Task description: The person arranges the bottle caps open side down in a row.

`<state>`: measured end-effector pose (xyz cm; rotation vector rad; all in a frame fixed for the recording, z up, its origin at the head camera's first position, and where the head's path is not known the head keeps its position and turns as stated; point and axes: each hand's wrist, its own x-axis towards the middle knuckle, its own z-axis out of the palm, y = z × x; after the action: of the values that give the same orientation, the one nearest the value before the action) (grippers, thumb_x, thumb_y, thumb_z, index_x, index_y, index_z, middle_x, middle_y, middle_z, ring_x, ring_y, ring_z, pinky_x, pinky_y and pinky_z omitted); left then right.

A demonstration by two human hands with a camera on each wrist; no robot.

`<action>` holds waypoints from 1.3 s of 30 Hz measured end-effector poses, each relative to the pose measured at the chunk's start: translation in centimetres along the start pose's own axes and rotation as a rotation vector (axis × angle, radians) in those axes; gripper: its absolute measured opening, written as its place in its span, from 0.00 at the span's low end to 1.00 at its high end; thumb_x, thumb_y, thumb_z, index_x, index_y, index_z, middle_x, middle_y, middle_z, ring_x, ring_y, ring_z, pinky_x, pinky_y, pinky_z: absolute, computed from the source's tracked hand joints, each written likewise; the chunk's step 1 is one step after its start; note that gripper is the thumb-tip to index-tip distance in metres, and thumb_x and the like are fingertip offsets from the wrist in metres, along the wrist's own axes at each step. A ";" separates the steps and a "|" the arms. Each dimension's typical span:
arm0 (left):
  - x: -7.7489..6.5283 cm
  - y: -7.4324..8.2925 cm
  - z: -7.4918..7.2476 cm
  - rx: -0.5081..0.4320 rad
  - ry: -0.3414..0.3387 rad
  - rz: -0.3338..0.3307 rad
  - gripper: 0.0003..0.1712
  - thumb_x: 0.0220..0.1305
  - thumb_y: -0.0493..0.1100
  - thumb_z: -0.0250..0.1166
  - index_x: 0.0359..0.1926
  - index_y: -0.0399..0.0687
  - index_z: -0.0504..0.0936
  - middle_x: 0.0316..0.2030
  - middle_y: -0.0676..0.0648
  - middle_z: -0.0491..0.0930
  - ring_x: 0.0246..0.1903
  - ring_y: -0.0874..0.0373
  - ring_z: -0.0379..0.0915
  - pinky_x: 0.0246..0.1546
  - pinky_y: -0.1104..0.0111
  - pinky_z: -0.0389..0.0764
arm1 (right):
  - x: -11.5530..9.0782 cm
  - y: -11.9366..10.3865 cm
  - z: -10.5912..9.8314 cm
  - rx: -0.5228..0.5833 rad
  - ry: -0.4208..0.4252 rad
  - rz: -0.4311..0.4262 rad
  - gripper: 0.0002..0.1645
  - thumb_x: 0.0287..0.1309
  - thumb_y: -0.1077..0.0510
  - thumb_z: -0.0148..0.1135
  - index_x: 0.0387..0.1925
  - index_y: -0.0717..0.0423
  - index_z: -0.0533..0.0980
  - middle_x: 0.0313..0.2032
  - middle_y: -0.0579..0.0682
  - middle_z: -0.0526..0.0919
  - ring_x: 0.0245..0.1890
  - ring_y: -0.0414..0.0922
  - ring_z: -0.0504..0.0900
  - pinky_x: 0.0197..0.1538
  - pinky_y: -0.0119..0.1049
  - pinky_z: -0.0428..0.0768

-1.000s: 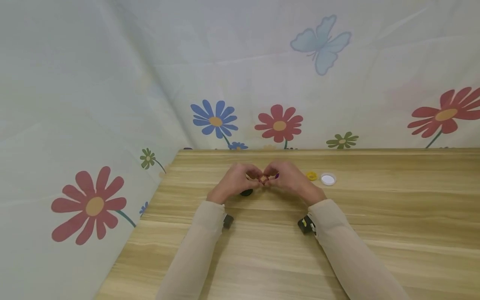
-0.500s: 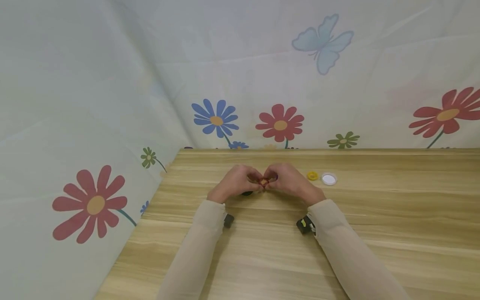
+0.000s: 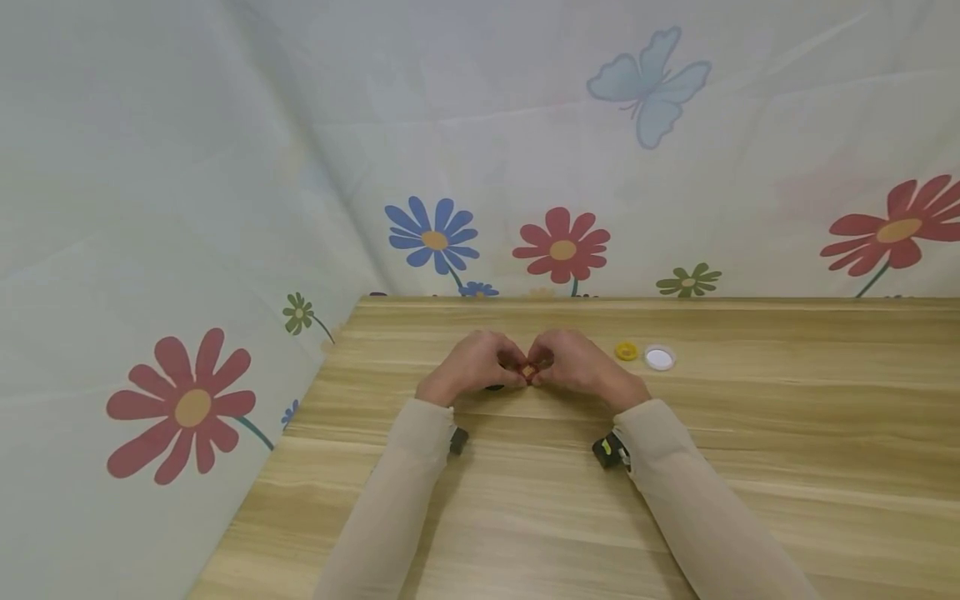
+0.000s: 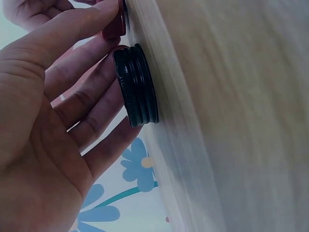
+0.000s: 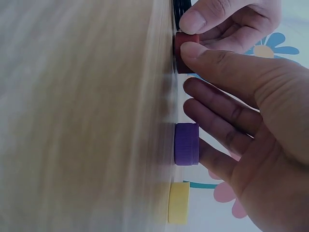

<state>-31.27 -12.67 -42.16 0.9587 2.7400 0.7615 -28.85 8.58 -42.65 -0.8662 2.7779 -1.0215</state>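
Both hands are closed in a pinch on the red cap, which is at the surface near its far edge, closer to the far left corner than to the near edge. The left hand grasps it from the left and the right hand from the right, thumbs toward the person; whether the cap bears on the surface cannot be told. The black cap stands on the surface just left of the red one, beside the outer fingers of the left hand; contact with them cannot be confirmed. The purple cap stands upright beside the right hand's little finger and is hidden from the head view. Further right along the far edge, the yellow cap is on the surface, clear of both hands. Just beyond its right side lies the white lid. Pale sleeves cover both forearms, with a dark unit at the inner side of the right cuff. Behind the far edge hangs a white backdrop printed with flowers and a blue butterfly.
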 end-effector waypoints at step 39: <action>2.4 2.4 1.3 -0.147 0.123 -0.066 0.24 0.66 0.44 0.76 0.61 0.43 0.86 0.54 0.44 0.87 0.53 0.51 0.84 0.56 0.61 0.82 | -2.5 1.5 -2.8 -0.030 0.132 0.088 0.17 0.68 0.63 0.72 0.55 0.67 0.83 0.55 0.62 0.86 0.60 0.63 0.81 0.65 0.60 0.76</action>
<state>-31.50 -9.05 -42.03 0.8136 2.7555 1.0259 -28.13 12.45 -41.76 -0.6967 2.9172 -1.0626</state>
